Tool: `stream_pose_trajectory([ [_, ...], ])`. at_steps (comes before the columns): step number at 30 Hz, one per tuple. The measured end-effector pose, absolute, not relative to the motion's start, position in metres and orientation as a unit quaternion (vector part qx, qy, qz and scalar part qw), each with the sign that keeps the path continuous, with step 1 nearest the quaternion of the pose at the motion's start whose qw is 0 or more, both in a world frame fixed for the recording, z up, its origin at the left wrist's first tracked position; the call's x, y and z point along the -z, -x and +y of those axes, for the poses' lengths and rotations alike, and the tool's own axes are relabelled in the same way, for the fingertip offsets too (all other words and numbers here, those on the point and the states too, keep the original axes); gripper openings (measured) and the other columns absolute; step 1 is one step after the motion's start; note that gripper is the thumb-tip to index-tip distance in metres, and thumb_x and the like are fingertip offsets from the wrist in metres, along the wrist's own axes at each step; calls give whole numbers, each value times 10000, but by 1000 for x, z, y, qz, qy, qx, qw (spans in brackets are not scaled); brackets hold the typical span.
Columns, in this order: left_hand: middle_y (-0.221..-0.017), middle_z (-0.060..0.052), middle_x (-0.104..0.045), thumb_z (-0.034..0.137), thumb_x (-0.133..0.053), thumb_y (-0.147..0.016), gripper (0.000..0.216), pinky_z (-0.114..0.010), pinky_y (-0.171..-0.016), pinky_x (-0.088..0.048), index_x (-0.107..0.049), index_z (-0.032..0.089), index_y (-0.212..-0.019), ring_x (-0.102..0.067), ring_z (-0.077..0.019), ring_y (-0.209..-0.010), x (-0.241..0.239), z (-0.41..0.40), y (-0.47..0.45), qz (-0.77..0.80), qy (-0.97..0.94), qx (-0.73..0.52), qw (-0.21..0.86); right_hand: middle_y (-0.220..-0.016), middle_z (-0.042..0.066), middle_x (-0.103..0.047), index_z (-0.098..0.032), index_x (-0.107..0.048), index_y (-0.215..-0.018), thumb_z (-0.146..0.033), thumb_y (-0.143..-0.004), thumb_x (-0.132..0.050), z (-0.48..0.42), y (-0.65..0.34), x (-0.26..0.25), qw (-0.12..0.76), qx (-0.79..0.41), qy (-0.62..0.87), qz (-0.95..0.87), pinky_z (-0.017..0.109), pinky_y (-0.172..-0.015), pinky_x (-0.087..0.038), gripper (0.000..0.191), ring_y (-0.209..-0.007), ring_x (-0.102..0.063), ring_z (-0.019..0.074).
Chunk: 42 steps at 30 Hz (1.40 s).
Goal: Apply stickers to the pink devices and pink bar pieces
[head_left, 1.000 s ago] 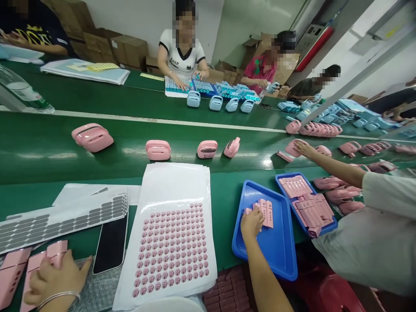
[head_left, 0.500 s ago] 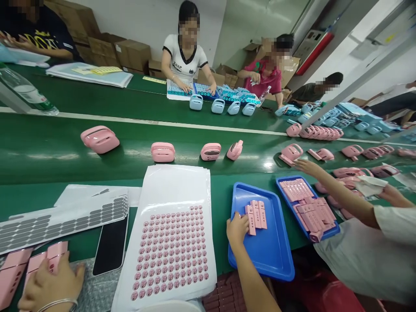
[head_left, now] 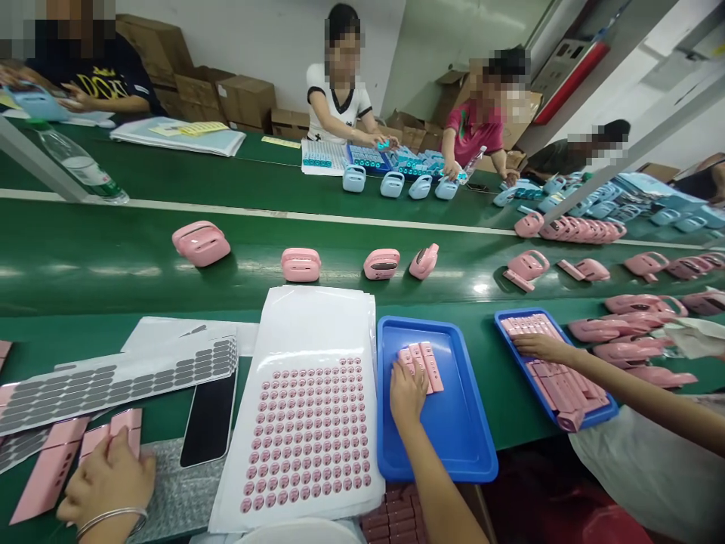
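Note:
My left hand (head_left: 110, 480) is curled over pink rectangular pieces (head_left: 128, 427) at the lower left, its fingers gripping one glossy piece. A longer pink piece (head_left: 50, 461) lies slanted beside it. Within the blue tray (head_left: 476, 408), my right hand (head_left: 408, 389) has its fingers closed on the leftmost of a small row of pink pieces (head_left: 430, 366). Its fingertips are partly hidden among them. Between my hands lies a stack of white sheets with round pink stickers (head_left: 309, 431).
A black-screened phone (head_left: 209, 419) rests beside sheets of grey oval stickers (head_left: 118, 381). Pink handled devices (head_left: 300, 264) sit along the green belt. At right, a co-worker's hand (head_left: 541, 347) reaches into another blue tray (head_left: 606, 412). Other people sit opposite.
The tray under my right hand has shifted left against the sticker sheets. The neighbouring co-worker's hand has moved from a pink device to the other tray. The view has shifted slightly.

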<state>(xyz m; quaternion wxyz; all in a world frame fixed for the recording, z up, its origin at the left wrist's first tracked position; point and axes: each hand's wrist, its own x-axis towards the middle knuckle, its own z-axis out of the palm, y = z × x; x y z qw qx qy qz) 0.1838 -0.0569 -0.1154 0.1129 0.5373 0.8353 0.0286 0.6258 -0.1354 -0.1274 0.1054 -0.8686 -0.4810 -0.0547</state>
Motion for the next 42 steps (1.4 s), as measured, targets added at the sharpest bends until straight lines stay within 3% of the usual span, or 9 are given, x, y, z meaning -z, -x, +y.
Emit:
stream_pose_trajectory([
  [3,-1411,-114,-337,502,-260,-786,590,-501,-866,-260,-126,357,-1342,-319,-400,-1194,125,-57,-177,827,-560,-28,35,-1355,98,-455,-176,-526,-1224,-234,-903,-331,-118,-657,126,111,68,867,-481,515,-1045,-178,380,-1311,-244,308],
  [10,-1183,-301,-465,484,-192,-826,647,-476,-760,-343,-330,62,-1297,-448,-451,-1054,111,-40,-174,829,-555,54,38,-1263,152,-519,-133,-567,-1115,-223,-864,-464,-89,-725,116,144,58,877,-455,525,-983,-276,286,-1189,-406,318],
  [18,-1032,-308,-501,412,-300,-802,556,-515,-776,-382,-518,-21,-1074,-468,-459,-1011,105,-31,-174,793,-602,23,91,-1262,83,-480,-187,-520,-1150,-324,-894,-478,-68,-675,96,266,10,848,-458,484,-933,-394,294,-1129,-479,248],
  [21,-971,-294,-523,426,-339,-790,565,-494,-773,-419,-516,-30,-1072,-475,-444,-1028,101,-30,-174,796,-585,-32,152,-1046,53,-603,-163,-529,-1130,-286,-877,-519,-71,-609,107,282,-87,794,-532,391,-795,-493,281,-915,-595,185],
  [24,-981,-201,-579,459,-383,-784,550,-407,-789,-464,-500,53,-1137,-542,-335,-1001,92,-35,-182,780,-571,-100,234,-977,67,-629,-152,-458,-1220,-221,-879,-474,-75,-562,121,291,-138,779,-538,348,-770,-497,348,-883,-596,183],
  [27,-1110,-101,-603,476,-523,-739,509,-346,-809,-483,-508,186,-1157,-574,-253,-1002,76,-50,-206,743,-442,-259,430,-931,93,-624,-122,-451,-1214,-203,-857,-444,-75,-549,127,302,-161,788,-511,368,-792,-476,366,-886,-574,217],
  [30,-1050,-62,-650,435,-673,-659,501,-320,-769,-502,-559,215,-1094,-593,-231,-968,53,-66,-241,669,-250,-367,596,-888,83,-616,-116,-454,-1198,-199,-834,-466,-71,-552,126,316,-193,796,-479,378,-806,-459,375,-878,-568,232],
  [38,-871,-55,-660,352,-633,-737,258,-272,-531,-487,-609,180,-928,-588,-138,-617,5,-85,-309,488,-108,-369,784,-888,18,-595,-150,-528,-1057,-307,-866,-532,-56,-563,119,366,-329,791,-363,325,-670,-499,247,-720,-587,136],
  [42,-757,-47,-629,431,-568,-774,294,-205,-404,-392,-608,150,-854,-505,-81,-484,2,-91,-318,454,-114,-349,812,-757,-15,-598,-159,-435,-1038,-275,-777,-619,-49,-564,89,422,-382,771,-287,302,-609,-492,339,-647,-591,146],
])
